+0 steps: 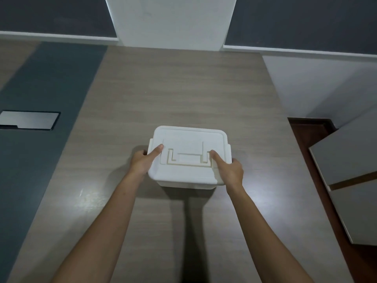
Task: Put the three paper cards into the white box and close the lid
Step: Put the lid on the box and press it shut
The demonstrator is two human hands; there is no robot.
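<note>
A white plastic box (188, 184) stands in the middle of the wooden table, with its white lid (187, 137) lying flat on top and a folded handle recessed in the lid. My left hand (142, 160) grips the box's left side, thumb pressed on the lid. On the opposite side my right hand (230, 168) holds the box, its thumb resting on the lid beside the handle. No paper cards are visible anywhere; the inside of the box is hidden by the lid.
The wooden table (183, 88) runs up to a white pillar (171, 21) at the back. A dark strip with a metal cover plate (28, 120) lies to the left. Grey cabinet panels (350, 166) stand off the table's right edge.
</note>
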